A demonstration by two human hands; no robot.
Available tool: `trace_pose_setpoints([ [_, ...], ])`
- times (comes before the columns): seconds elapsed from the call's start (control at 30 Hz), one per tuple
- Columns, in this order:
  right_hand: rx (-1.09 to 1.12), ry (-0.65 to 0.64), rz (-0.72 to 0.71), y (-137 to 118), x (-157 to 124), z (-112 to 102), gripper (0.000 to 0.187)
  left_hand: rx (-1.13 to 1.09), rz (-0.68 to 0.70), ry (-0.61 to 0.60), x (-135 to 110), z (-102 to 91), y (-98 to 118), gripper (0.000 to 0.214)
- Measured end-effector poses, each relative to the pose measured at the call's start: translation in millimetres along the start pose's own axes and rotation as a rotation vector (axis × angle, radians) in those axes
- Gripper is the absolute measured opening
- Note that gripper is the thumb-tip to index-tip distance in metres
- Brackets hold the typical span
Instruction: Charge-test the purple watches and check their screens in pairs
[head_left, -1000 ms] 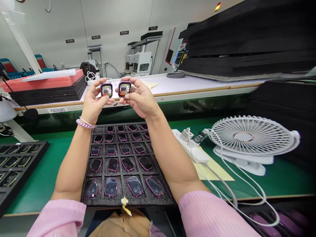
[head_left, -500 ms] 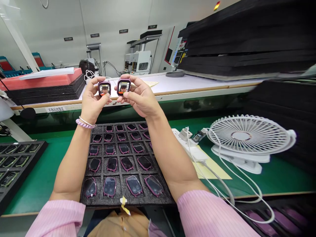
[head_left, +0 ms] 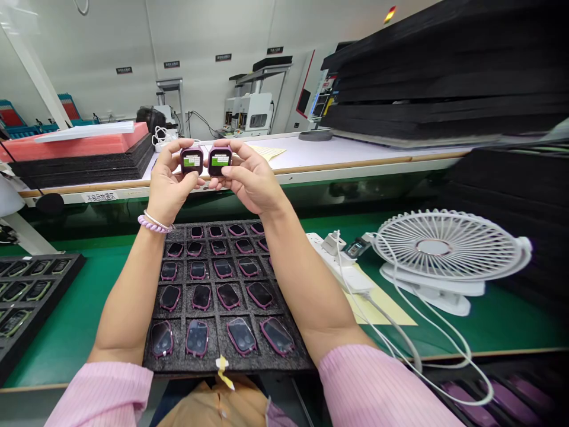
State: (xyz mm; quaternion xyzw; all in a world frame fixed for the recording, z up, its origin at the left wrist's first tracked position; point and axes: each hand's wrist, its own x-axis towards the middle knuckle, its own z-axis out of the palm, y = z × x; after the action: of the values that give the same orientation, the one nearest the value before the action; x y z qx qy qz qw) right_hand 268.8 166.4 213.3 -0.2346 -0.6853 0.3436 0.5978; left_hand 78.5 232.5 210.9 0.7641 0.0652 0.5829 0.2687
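Both arms reach forward over a black foam tray (head_left: 213,323). My left hand (head_left: 171,175) is closed on a purple smartwatch without straps (head_left: 192,161), its thumb at the lower edge of the screen. A matching purple smartwatch (head_left: 220,161) is gripped in my right hand (head_left: 251,178), the thumb on its lower right corner. The two watches are held upright side by side, close together, and both lit screens show green and white blocks. Below them, the tray's compartments hold several purple smartwatches (head_left: 197,337) with dark screens.
To the right are a white fan (head_left: 444,246), a power strip (head_left: 347,267) with cables and a yellow sheet (head_left: 391,302). At left lies a tray of green-rimmed watches (head_left: 40,290). Black foam sheets (head_left: 422,89) are stacked on the shelf, with pink foam (head_left: 115,142) opposite.
Both watch screens have switched from a camera-like picture to green and white blocks. My hands have brought the watches slightly nearer each other, and both watches remain held.
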Motion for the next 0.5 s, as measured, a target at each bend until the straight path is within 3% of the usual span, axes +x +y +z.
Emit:
trace_pose_setpoints([
  [0.5,-0.003,-0.014,-0.018,-2.8,-1.6,0.2,0.063,0.0,-0.11,0.036,-1.8,3.5,10.2,0.038],
])
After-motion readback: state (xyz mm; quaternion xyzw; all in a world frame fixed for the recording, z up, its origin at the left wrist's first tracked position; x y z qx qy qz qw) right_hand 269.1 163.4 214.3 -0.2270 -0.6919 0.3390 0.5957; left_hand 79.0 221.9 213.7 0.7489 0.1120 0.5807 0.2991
